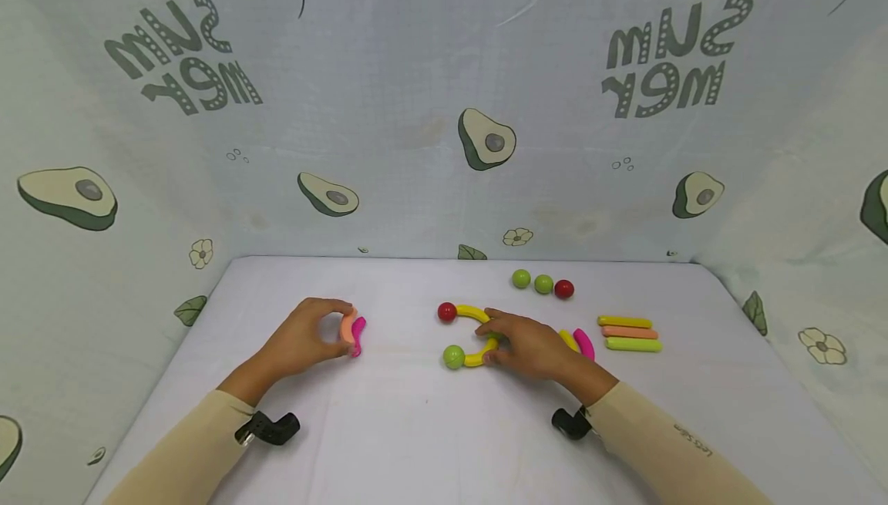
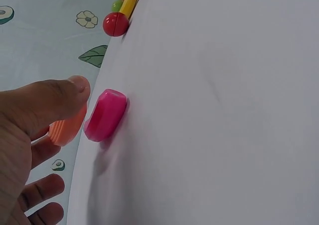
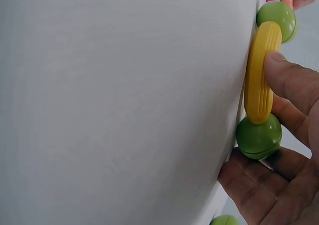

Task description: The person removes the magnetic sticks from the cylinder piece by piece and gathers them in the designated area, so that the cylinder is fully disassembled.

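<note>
My left hand pinches an orange curved stick between thumb and index finger, at the left of the table. Just to its right a pink curved stick stands on edge. My right hand holds a C-shaped piece made of two yellow curved sticks, upper and lower, with a green ball between them. A red ball sits at the upper free end and a green ball at the lower one. The right thumb presses the lower stick; fingers partly hide the joint.
Two green balls and a red ball lie in a row at the back. Yellow, orange and green straight sticks lie at the right. Behind my right hand are a yellow curved stick and a pink one.
</note>
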{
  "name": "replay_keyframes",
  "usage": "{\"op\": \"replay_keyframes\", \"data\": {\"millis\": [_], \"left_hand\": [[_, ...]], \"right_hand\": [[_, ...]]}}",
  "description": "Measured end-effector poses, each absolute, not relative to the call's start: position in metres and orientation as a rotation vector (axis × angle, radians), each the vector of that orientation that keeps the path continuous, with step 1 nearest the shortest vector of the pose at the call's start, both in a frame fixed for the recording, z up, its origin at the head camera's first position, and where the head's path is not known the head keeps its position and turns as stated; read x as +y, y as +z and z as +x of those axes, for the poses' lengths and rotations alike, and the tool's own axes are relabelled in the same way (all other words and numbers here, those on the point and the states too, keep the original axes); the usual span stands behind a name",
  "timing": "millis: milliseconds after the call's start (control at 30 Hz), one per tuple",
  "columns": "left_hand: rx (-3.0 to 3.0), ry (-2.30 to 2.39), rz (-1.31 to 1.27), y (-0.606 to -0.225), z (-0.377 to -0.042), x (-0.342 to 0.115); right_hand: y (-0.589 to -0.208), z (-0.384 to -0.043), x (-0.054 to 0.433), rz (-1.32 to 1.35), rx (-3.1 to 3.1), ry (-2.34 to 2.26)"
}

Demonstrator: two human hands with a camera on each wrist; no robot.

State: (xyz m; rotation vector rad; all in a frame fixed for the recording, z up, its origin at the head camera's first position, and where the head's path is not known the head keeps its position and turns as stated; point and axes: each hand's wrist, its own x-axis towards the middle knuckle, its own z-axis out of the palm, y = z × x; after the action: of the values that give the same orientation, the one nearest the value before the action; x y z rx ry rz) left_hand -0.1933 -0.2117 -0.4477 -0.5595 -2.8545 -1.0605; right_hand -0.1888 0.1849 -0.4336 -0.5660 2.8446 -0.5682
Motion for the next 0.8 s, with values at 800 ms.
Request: {"op": "replay_keyframes", "data": {"millis": [800], "left_hand": [[-2.976, -1.027, -0.466, -0.461, -0.190, -0.219]], "right_hand": [[-0.436, -0.189, 0.185, -0.551, 2.848, -0.573]]}}
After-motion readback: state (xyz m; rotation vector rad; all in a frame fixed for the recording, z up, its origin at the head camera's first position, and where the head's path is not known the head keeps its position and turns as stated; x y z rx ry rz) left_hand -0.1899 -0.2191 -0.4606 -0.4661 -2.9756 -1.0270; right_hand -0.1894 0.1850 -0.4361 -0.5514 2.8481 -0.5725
